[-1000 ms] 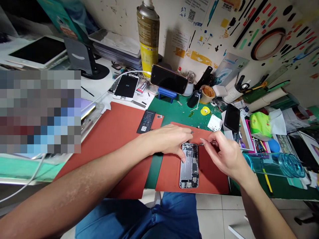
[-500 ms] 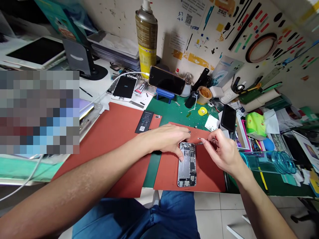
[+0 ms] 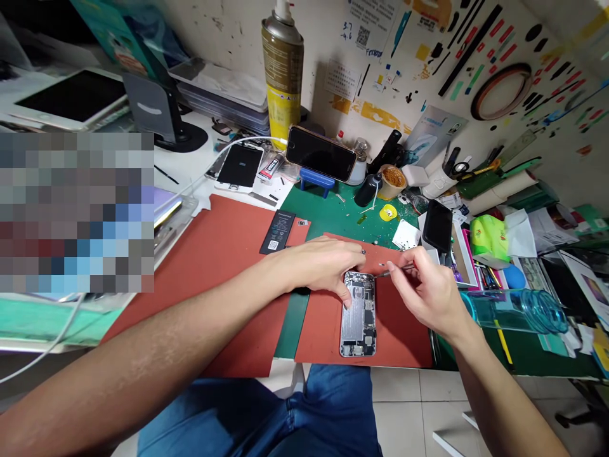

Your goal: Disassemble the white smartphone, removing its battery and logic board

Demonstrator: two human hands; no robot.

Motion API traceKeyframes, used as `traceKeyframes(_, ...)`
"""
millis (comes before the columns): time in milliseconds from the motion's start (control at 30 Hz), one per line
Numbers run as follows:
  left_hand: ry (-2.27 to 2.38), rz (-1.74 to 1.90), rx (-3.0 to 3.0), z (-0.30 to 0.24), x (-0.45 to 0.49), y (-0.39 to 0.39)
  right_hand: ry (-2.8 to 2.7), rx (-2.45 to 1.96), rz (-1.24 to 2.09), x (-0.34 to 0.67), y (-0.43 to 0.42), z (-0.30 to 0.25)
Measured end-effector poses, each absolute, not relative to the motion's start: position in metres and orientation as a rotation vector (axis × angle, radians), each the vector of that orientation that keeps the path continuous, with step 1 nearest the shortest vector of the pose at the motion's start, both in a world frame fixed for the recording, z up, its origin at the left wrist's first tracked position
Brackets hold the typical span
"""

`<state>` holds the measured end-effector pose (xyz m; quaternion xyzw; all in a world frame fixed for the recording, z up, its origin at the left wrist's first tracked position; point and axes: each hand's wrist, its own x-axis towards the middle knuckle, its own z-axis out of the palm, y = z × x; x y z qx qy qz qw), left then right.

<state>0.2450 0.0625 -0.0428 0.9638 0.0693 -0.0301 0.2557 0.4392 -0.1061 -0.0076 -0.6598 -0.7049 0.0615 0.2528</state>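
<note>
While left hand (image 3: 328,266) pins phone (image 3: 358,324), right hand (image 3: 428,295) holds tweezers (image 3: 386,273) at edge

- Left: a pixelated block (image 3: 76,212) blurred its contents.
- The left hand (image 3: 323,266) hid the far end of the opened phone (image 3: 358,317); its grip was indeterminate.
- The thin tool (image 3: 383,274) in the right hand (image 3: 428,292) was too small to identify.
- The spray can (image 3: 282,70) was cut off at top.

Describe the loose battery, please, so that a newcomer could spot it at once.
Start at the tall spray can by the wall and drop to the larger red mat on the left. At its far right corner lies the battery: a slim black slab with white print and no screen.
</note>
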Motion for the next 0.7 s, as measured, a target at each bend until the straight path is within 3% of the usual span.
traceKeyframes(700,0.196,-0.088,2.639,-0.0429,0.2460,0.0628,-1.895,-1.820,0.179,0.4374,-0.1090,-0.0076)
